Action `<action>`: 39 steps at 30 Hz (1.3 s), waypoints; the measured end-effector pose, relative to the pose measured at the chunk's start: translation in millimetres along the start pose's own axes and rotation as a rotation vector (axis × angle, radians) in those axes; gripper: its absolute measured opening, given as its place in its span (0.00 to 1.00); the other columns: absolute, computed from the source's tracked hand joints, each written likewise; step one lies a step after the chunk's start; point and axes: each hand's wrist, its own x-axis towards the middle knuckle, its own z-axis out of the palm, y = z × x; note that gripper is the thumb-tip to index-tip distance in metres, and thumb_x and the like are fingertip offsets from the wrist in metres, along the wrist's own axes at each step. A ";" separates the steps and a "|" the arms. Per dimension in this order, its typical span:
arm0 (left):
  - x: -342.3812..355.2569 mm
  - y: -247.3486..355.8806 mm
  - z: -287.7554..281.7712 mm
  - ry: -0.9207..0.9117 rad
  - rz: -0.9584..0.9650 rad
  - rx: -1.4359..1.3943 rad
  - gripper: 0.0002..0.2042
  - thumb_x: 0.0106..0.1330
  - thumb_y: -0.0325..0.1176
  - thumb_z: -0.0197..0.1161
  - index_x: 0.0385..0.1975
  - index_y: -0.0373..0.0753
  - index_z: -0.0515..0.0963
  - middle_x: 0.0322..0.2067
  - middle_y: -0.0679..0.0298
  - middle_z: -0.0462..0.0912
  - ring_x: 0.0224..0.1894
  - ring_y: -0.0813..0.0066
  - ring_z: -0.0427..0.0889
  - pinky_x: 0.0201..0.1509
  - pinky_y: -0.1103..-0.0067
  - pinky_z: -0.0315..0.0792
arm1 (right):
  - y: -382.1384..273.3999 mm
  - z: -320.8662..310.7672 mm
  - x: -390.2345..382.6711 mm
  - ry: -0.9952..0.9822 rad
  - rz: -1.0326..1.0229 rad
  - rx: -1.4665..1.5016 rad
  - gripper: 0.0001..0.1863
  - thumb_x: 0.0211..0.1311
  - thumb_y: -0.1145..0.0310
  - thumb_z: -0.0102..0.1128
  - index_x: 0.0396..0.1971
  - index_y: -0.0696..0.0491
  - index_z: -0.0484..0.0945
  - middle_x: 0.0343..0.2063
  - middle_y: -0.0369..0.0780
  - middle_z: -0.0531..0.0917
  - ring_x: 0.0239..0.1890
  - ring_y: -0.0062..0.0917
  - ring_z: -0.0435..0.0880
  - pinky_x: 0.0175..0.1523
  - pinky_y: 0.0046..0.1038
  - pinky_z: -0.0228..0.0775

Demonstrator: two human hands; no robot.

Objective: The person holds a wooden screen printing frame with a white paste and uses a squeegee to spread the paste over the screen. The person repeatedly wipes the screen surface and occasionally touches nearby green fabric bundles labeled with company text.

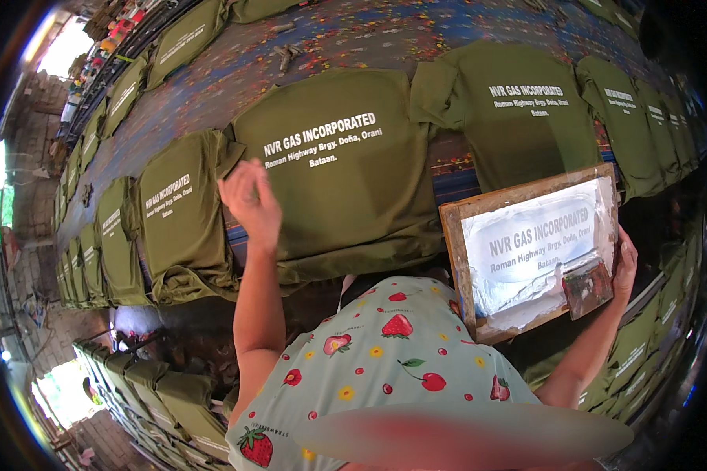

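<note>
Our right hand (625,263) clamps the right side of the wood-framed screen (483,302), which we hold tilted at the bench's near edge; a dark block (587,287) rests against the screen's lower right corner. Our left hand (251,204), fingers loosely bent and unclosed, hovers by the left sleeve of an olive shirt (353,208). White lettering marks this shirt, laid along the near edge of the paint-speckled bench (361,49).
</note>
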 end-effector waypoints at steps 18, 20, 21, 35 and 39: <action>-122.2 113.7 -42.6 -1.661 -0.415 -1.404 0.40 0.79 0.24 0.63 0.85 0.35 0.46 0.53 0.59 0.84 0.57 0.74 0.83 0.67 0.70 0.78 | -63.8 110.6 -149.9 0.097 -0.028 -0.017 0.43 0.78 0.45 0.64 0.77 0.66 0.70 0.69 0.48 0.82 0.70 0.36 0.80 0.76 0.40 0.68; -120.4 115.4 -41.5 -1.530 -0.383 -1.403 0.42 0.79 0.25 0.63 0.86 0.34 0.45 0.45 0.62 0.83 0.48 0.76 0.82 0.59 0.74 0.78 | -74.2 107.6 -167.8 0.145 0.015 0.035 0.42 0.80 0.46 0.61 0.77 0.66 0.69 0.69 0.48 0.81 0.70 0.36 0.80 0.75 0.40 0.69; -118.0 116.6 -39.4 -1.473 -0.375 -1.393 0.43 0.79 0.26 0.64 0.86 0.33 0.44 0.40 0.63 0.82 0.44 0.77 0.82 0.56 0.76 0.78 | -77.8 106.8 -171.2 0.162 -0.011 0.015 0.41 0.81 0.47 0.60 0.77 0.66 0.69 0.69 0.48 0.81 0.70 0.36 0.80 0.75 0.41 0.70; -64.5 1.0 -5.3 -0.321 -0.692 -1.204 0.33 0.68 0.15 0.69 0.75 0.27 0.72 0.66 0.60 0.82 0.59 0.80 0.82 0.64 0.80 0.77 | -54.7 339.3 -7.1 0.159 -0.122 0.150 0.32 0.81 0.57 0.60 0.72 0.68 0.76 0.68 0.49 0.82 0.69 0.38 0.81 0.79 0.39 0.65; -49.9 -60.2 -21.1 -0.096 -0.738 -0.956 0.30 0.67 0.14 0.69 0.71 0.29 0.77 0.58 0.60 0.88 0.51 0.80 0.87 0.56 0.80 0.81 | -50.6 426.0 27.0 -0.063 -0.134 0.241 0.36 0.76 0.57 0.67 0.73 0.67 0.75 0.69 0.49 0.81 0.69 0.37 0.81 0.80 0.38 0.63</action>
